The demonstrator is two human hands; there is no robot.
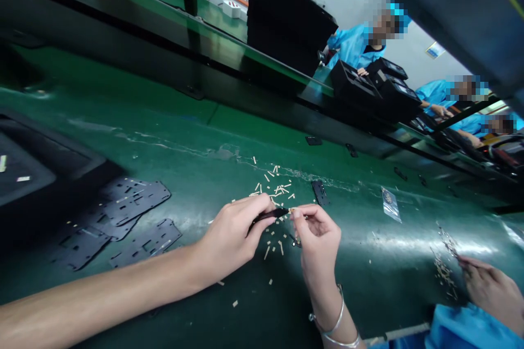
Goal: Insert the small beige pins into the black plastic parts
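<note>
Black trays, contents unclear; left hand pinches tweezers, right hand a pale sliver.

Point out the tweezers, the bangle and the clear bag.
Tweezers [270, 214], head view, middle of the black shaft.
Bangle [338, 316], head view, side of the silver band.
Clear bag [391, 204], head view, middle of the bag.

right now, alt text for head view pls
A left hand holds black tweezers over scattered tan strips on a green conveyor belt; a bangled right hand is beside it. Black perforated plates lie to the left, blue-sleeved co-workers beyond.
</note>
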